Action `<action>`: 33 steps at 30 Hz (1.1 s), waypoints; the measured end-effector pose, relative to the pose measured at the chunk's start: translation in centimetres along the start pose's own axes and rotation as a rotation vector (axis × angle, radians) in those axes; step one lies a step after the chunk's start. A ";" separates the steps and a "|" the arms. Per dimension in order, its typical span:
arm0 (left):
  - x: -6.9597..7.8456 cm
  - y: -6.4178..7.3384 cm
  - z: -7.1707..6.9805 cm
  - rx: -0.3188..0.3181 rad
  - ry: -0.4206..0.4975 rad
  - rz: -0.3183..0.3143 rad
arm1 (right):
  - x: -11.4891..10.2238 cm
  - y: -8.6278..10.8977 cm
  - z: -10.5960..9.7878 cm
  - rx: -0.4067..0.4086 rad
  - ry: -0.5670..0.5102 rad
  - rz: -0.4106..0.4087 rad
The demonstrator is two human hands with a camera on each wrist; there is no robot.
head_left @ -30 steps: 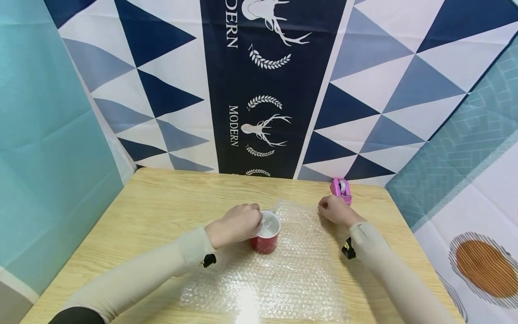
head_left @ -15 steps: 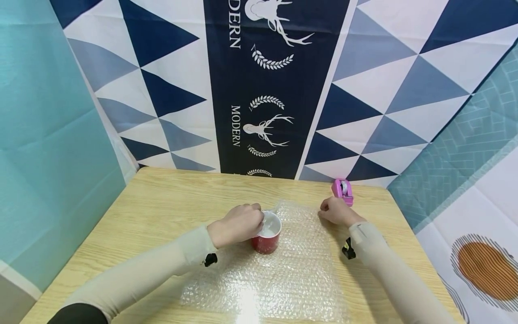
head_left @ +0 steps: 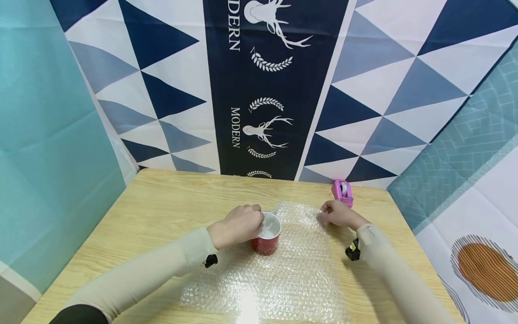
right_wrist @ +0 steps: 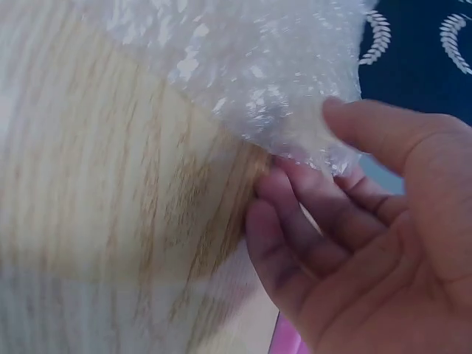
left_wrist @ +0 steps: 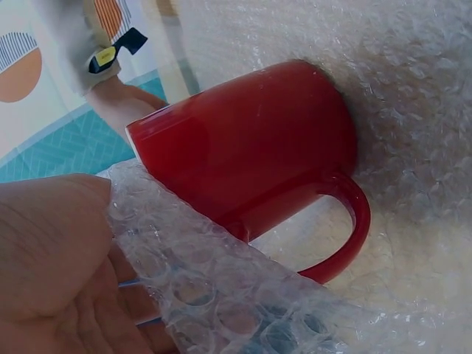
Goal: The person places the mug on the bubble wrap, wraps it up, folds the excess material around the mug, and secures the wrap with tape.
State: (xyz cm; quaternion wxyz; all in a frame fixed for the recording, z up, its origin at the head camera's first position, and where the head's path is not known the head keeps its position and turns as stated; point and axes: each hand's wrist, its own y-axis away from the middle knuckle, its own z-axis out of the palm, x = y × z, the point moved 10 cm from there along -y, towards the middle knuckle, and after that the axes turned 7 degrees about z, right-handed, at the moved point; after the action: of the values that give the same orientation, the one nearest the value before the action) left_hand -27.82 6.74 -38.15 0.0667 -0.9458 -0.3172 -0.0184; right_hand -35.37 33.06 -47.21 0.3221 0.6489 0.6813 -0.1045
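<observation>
A red mug (head_left: 265, 246) with a white inside stands upright on a sheet of bubble wrap (head_left: 299, 279) spread over the table. My left hand (head_left: 238, 222) is at the mug's left side, pinching a raised piece of the wrap beside the rim. The left wrist view shows the mug's handle (left_wrist: 358, 221) and this lifted flap of wrap (left_wrist: 206, 273) between hand and mug. At the sheet's far right corner, my right hand (head_left: 337, 213) holds the wrap's edge, thumb above and fingers (right_wrist: 324, 199) beneath it.
A pink tape dispenser (head_left: 342, 192) sits just beyond the right hand, near the table's back edge. The wooden table (head_left: 162, 202) meets a patterned cloth backdrop (head_left: 263, 90) behind and a teal cloth (head_left: 60, 135) at the left.
My right hand has shifted slightly towards me, and its fingers now overlap the wrap's far right corner. The left hand and the mug stay practically where they were.
</observation>
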 end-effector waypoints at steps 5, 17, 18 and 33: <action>0.1 0.0 0.0 0.013 -0.011 0.009 | 0.4 1.2 0.6 -0.102 -0.190 0.024; 0.2 0.1 -0.1 0.032 -0.015 0.012 | -1.1 3.2 1.2 -0.293 -0.420 -0.015; 0.2 0.1 -0.2 0.036 -0.015 0.012 | -1.5 3.3 1.2 -0.296 -0.415 -0.028; 0.2 0.2 -0.3 0.049 -0.027 0.013 | -8.1 5.2 1.0 -0.302 -0.362 -0.164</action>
State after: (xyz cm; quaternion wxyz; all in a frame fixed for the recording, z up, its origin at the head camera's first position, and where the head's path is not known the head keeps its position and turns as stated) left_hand -27.54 6.68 -37.86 0.0858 -0.9461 -0.3124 0.0024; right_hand -30.50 26.58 -41.86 0.5226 0.5069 0.6707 -0.1417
